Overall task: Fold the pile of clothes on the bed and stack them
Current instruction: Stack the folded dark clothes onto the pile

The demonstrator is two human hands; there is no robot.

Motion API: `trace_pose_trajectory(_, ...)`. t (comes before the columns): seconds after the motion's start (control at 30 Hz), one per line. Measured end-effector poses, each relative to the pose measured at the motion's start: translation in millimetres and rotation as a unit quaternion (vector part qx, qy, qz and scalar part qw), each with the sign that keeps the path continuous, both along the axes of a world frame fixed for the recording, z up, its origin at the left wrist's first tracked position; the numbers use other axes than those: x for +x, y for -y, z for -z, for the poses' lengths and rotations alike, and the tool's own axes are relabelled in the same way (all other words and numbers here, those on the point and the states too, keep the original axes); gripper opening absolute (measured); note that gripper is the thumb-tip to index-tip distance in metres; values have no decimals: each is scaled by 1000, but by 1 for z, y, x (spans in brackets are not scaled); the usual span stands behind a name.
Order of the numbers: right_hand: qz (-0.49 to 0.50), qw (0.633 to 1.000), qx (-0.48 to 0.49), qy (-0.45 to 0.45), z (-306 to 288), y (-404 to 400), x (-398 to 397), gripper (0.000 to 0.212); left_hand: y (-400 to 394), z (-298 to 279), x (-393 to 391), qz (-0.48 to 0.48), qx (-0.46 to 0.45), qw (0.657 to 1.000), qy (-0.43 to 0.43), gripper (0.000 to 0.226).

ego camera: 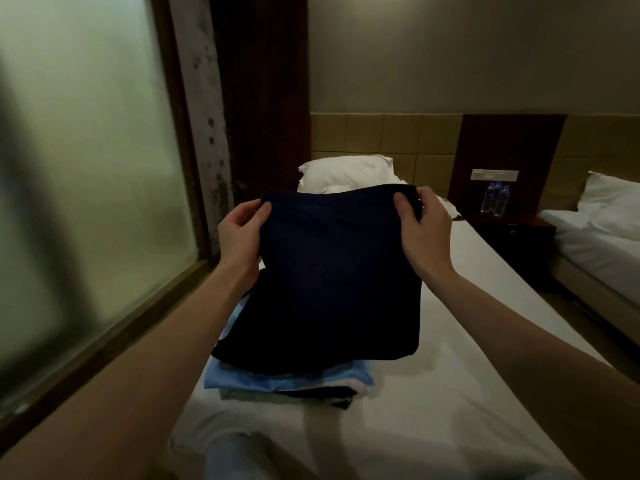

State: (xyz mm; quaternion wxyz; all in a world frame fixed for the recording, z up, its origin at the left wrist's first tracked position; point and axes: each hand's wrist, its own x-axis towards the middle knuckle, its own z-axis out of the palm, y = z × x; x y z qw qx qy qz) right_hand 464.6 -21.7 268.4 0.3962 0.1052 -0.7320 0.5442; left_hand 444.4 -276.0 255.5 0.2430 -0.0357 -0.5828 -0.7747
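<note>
A folded dark navy garment point(329, 271) hangs in front of me, its lower end lying on a stack of folded clothes point(291, 382) on the white bed point(467, 375). My left hand point(242, 230) pinches its top left corner, thumb over the cloth. My right hand point(420, 226) pinches the top right corner in the same way. The stack shows a light blue layer, then white, pale green and dark pieces under it. The garment hides most of the stack's top.
A frosted glass window with a wooden frame point(114, 306) runs close along the left. A white pillow point(346, 173) lies at the bed's head. A dark nightstand point(512, 233) with two water bottles point(495, 199) stands on the right, a second bed point(599, 251) beyond it.
</note>
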Motion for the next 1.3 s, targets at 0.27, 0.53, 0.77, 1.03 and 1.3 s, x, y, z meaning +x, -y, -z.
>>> trace_pose_trajectory(0.27,-12,999,-3,44,-5,58,-20,21,52,-10,0,-46,-9,999,14,10)
trace_pose_trajectory(0.53,4,988,4,157,64,79,-78,27,75,49,-62,-57,-45,990,121,25)
trace_pose_trajectory(0.77,34,957,13,286,145,81,-151,28,68,136,-144,-61,-39,965,252,14)
trace_pose_trajectory(1.03,86,918,52,383,197,84,-193,27,29,198,-150,-237,-413,873,105,24)
trace_pose_trajectory(1.3,115,872,455,141,226,79,-151,45,8,214,-129,-3,-768,640,-3,52)
